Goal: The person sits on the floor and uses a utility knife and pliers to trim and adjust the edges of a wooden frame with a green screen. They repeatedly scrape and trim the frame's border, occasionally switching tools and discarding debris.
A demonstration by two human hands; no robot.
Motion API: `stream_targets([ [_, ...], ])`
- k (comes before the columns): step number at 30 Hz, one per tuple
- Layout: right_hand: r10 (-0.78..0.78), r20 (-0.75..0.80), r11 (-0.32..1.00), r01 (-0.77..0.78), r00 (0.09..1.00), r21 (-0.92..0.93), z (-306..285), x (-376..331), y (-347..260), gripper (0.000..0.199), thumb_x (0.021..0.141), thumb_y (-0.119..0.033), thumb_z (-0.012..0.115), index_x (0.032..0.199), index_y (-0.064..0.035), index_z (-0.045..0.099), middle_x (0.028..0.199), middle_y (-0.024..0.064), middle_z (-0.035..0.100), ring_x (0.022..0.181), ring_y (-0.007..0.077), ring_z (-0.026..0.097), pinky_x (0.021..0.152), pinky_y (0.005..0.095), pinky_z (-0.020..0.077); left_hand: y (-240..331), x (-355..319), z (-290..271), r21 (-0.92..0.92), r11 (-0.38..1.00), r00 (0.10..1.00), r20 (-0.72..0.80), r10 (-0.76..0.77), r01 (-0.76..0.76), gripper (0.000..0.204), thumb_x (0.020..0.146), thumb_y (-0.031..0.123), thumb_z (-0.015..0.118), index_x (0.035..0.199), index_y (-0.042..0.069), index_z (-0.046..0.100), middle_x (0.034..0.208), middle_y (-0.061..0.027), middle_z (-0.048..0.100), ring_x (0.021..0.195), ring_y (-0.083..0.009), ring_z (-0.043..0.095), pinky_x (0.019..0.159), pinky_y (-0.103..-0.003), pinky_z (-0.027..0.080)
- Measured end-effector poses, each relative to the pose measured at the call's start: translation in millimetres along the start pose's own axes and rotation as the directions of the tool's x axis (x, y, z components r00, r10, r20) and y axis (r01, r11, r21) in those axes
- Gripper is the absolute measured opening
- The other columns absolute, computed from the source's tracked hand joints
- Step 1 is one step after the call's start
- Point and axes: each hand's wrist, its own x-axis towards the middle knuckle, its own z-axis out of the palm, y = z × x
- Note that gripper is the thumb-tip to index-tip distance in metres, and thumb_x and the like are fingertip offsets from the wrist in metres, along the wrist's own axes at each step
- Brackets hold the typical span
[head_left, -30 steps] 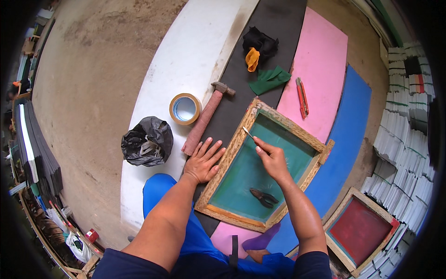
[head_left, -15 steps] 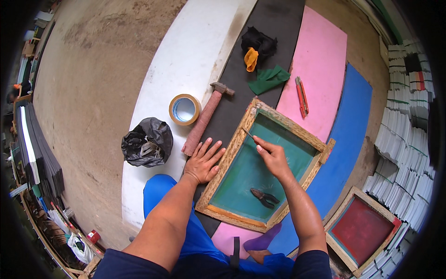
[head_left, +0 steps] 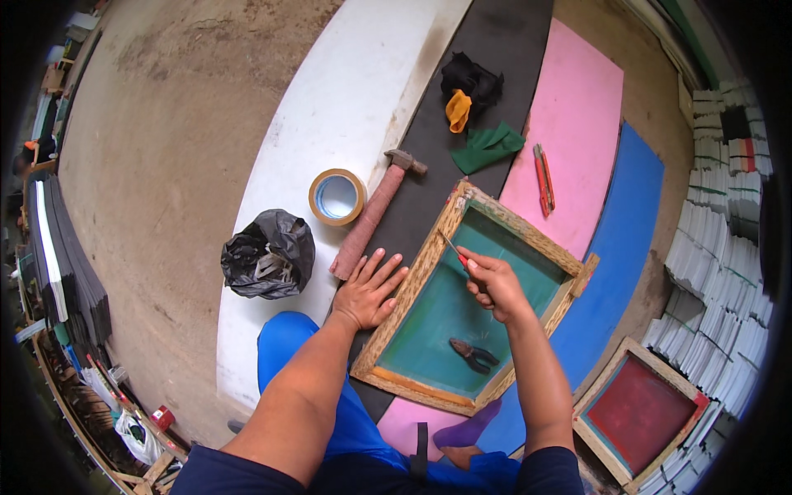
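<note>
A wooden screen frame [head_left: 399, 316] with green mesh [head_left: 421, 326] lies tilted in front of me. Beside its left rail, my left hand [head_left: 369, 290] rests flat with fingers spread, its fingertips close to the hammer's handle end. My right hand [head_left: 495, 285] is closed round a screwdriver [head_left: 460, 258] with a red handle; its thin shaft points at the inner edge of the left rail. Whether the tip touches the wood I cannot tell. A pair of pliers [head_left: 473, 355] with dark handles lies on the mesh. The hammer [head_left: 369, 219] has a wrapped reddish handle.
Left of the hammer are a tape roll [head_left: 337, 197] and a black plastic bag [head_left: 268, 254] holding scraps. Beyond the frame lie black, orange and green cloths [head_left: 487, 147] and a red cutter knife [head_left: 544, 180]. A red-mesh frame [head_left: 639, 412] and paper stacks [head_left: 701, 247] stand right.
The right hand has turned, so the screwdriver's red handle now shows. Its tip remains near the left rail. The left hand stays flat, and the whole view has shifted slightly.
</note>
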Motion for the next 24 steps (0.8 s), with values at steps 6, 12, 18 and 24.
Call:
stream_targets([
  [6,-0.702,-0.044,0.287,0.225,0.711,-0.931,27.6,-15.1,8.0,0.033,0.096,-0.020,0.068,0.128,-0.0260,0.072,0.074,0.0076,0.062,0.064,0.0280,0.065,0.059,0.0425,0.0533,-0.9,-0.3,0.0,-0.011,1.000,1.000,-0.005,0.004,-0.004,0.066,0.094,0.044,0.046,0.157,0.023,0.043,0.169,-0.0023,0.027,0.158,-0.0312,0.017,0.127,-0.052,0.017],
  [12,-0.732,-0.028,0.164,0.136,0.680,-0.977,35.6,-17.3,8.6,0.037,0.093,-0.022,0.069,0.129,-0.0324,0.071,0.073,0.0072,0.060,0.058,0.0315,0.063,0.052,0.0456,0.0521,-0.1,0.3,-1.5,-0.015,1.000,1.000,-0.008,0.008,-0.008,0.065,0.094,0.043,0.046,0.156,0.023,0.044,0.169,-0.0025,0.028,0.158,-0.0312,0.017,0.127,-0.052,0.018],
  [18,-0.628,-0.085,-0.045,-0.144,0.773,-0.989,73.0,-32.6,-7.6,0.040,0.092,-0.019,0.065,0.131,-0.0276,0.070,0.074,0.0099,0.062,0.057,0.0320,0.066,0.050,0.0455,0.0549,0.6,-0.5,-1.8,-0.003,1.000,1.000,0.001,0.001,-0.001,0.065,0.095,0.043,0.046,0.157,0.023,0.042,0.169,-0.0020,0.026,0.158,-0.0300,0.015,0.127,-0.051,0.016],
  [24,-0.683,-0.086,0.249,0.121,0.725,-0.961,55.9,-14.9,7.7,0.048,0.085,-0.012,0.065,0.132,-0.0247,0.070,0.077,0.0131,0.067,0.062,0.0344,0.069,0.055,0.0476,0.0571,-0.3,-0.6,-2.7,0.031,0.999,1.000,0.010,0.012,-0.012,0.067,0.097,0.042,0.047,0.160,0.023,0.037,0.171,-0.0012,0.021,0.159,-0.0289,0.012,0.128,-0.050,0.014],
])
